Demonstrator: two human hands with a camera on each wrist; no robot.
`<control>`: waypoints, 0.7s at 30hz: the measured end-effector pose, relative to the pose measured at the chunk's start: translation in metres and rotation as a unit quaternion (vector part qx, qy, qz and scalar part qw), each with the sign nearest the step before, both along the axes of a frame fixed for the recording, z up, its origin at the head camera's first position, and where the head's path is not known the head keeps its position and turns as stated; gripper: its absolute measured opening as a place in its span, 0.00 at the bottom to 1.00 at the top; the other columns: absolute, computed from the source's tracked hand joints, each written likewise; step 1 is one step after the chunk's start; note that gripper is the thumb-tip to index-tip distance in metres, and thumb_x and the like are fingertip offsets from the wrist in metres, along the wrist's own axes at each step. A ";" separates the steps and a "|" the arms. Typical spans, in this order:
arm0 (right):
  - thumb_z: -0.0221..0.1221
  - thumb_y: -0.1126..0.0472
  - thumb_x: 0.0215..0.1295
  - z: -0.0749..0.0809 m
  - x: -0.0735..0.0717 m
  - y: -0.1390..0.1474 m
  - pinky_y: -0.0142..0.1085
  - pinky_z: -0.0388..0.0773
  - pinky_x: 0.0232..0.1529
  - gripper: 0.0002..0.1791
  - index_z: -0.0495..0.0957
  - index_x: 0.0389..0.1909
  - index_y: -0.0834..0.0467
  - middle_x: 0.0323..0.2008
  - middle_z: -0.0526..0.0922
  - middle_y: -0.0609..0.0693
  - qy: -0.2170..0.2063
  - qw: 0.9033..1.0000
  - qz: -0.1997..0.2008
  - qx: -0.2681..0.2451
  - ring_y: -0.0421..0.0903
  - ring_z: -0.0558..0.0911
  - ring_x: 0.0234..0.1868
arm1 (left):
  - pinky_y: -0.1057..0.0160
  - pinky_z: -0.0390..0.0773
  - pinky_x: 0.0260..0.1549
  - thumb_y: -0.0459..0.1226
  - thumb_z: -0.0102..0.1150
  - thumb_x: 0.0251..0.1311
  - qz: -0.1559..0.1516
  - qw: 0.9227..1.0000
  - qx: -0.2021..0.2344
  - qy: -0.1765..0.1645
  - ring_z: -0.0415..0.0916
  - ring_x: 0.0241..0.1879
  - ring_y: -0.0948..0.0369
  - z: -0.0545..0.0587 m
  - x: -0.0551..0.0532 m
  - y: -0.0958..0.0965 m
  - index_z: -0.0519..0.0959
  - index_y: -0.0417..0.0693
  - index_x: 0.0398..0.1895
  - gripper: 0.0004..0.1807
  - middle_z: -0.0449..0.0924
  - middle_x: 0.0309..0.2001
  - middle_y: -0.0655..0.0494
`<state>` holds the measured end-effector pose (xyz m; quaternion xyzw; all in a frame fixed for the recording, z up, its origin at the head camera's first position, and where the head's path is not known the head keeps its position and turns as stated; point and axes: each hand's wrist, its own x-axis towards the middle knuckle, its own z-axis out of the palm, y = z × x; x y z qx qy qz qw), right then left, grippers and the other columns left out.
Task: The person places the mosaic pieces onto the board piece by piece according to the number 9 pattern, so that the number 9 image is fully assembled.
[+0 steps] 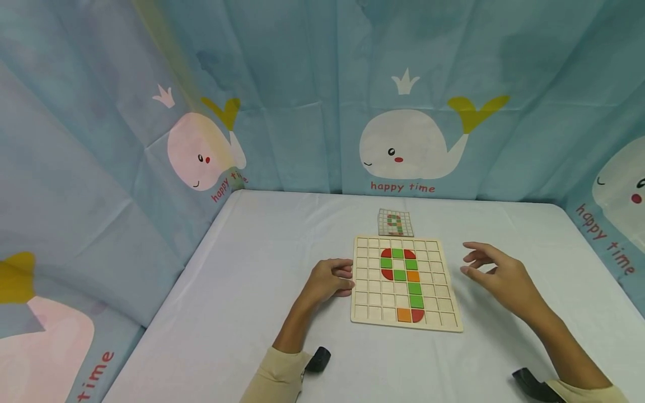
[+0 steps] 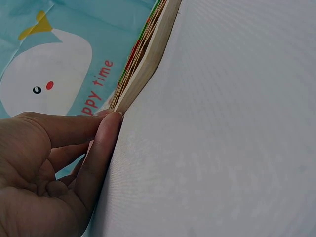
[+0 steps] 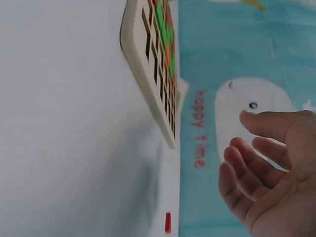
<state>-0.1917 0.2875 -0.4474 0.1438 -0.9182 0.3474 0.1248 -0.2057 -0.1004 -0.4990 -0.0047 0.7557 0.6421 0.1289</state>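
A square wooden grid board (image 1: pixel 373 308) lies flat on the white table. Red, green and orange tiles (image 1: pixel 415 288) set in its cells form a figure like a 9. At the board's left edge, my left hand (image 1: pixel 325 280) pinches the rim with thumb and fingertips; the left wrist view shows those fingertips (image 2: pixel 114 118) meeting at the wood. My right hand (image 1: pixel 504 280) hovers off the board's right side, its fingers loosely bent and holding nothing. Just beyond the board lies a small pattern card (image 1: pixel 406 223) with a matching picture.
White cloth covers the table (image 1: pixel 262 246). Blue curtains (image 1: pixel 302 140) with printed whales hang around its back and sides. In the right wrist view, a small red piece (image 3: pixel 168 222) lies on the table, apart from the board.
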 end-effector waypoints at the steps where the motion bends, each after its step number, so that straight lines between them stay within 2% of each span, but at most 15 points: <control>1: 0.72 0.60 0.68 -0.002 -0.002 0.005 0.18 0.76 0.35 0.29 0.78 0.68 0.59 0.46 0.88 0.55 0.002 1.000 -0.006 -0.001 0.21 0.76 0.42 | 0.61 0.93 0.39 0.21 0.71 0.58 0.001 1.000 0.001 -0.001 0.86 0.43 0.59 0.000 0.000 0.000 0.79 0.36 0.68 0.31 0.83 0.52 0.44; 7: 0.71 0.59 0.69 -0.007 -0.012 0.025 0.16 0.72 0.34 0.29 0.77 0.69 0.61 0.47 0.88 0.60 0.000 0.999 -0.042 0.000 0.17 0.73 0.42 | 0.61 0.93 0.39 0.21 0.71 0.57 0.002 1.000 0.000 -0.002 0.86 0.43 0.58 -0.001 0.001 0.000 0.79 0.37 0.67 0.32 0.83 0.52 0.44; 9: 0.70 0.58 0.70 -0.006 -0.014 0.030 0.16 0.72 0.33 0.30 0.76 0.69 0.62 0.48 0.88 0.61 -0.009 0.999 -0.054 0.002 0.24 0.78 0.44 | 0.61 0.93 0.39 0.21 0.71 0.58 0.001 1.000 -0.001 -0.001 0.86 0.43 0.59 -0.001 0.001 0.000 0.79 0.37 0.68 0.31 0.83 0.52 0.44; 11: 0.69 0.56 0.72 -0.006 -0.016 0.034 0.16 0.71 0.33 0.30 0.75 0.71 0.62 0.50 0.88 0.63 -0.024 0.997 -0.067 0.007 0.38 0.82 0.47 | 0.61 0.93 0.39 0.21 0.71 0.58 0.001 1.000 -0.002 0.000 0.87 0.43 0.58 -0.001 0.001 0.000 0.79 0.37 0.68 0.31 0.83 0.51 0.44; 14: 0.66 0.55 0.75 -0.007 -0.021 0.040 0.14 0.70 0.32 0.31 0.72 0.73 0.63 0.53 0.86 0.66 -0.050 0.996 -0.079 0.009 0.60 0.82 0.53 | 0.61 0.93 0.39 0.21 0.71 0.58 0.001 1.000 -0.001 0.001 0.87 0.43 0.58 -0.001 0.001 0.000 0.79 0.37 0.68 0.31 0.83 0.52 0.44; 15: 0.65 0.55 0.76 -0.008 -0.022 0.043 0.13 0.69 0.32 0.32 0.71 0.74 0.64 0.55 0.85 0.67 -0.059 0.995 -0.080 0.009 0.63 0.81 0.54 | 0.61 0.93 0.39 0.21 0.71 0.58 0.001 1.000 -0.002 0.001 0.87 0.43 0.58 -0.001 0.001 0.000 0.79 0.37 0.68 0.31 0.83 0.52 0.44; 21: 0.62 0.54 0.77 -0.016 -0.031 0.058 0.14 0.73 0.32 0.34 0.66 0.76 0.66 0.60 0.81 0.70 -0.101 0.991 -0.085 0.002 0.67 0.79 0.58 | 0.61 0.93 0.39 0.21 0.71 0.58 0.003 1.000 0.000 -0.001 0.87 0.44 0.58 -0.001 0.000 0.000 0.79 0.37 0.68 0.31 0.83 0.52 0.44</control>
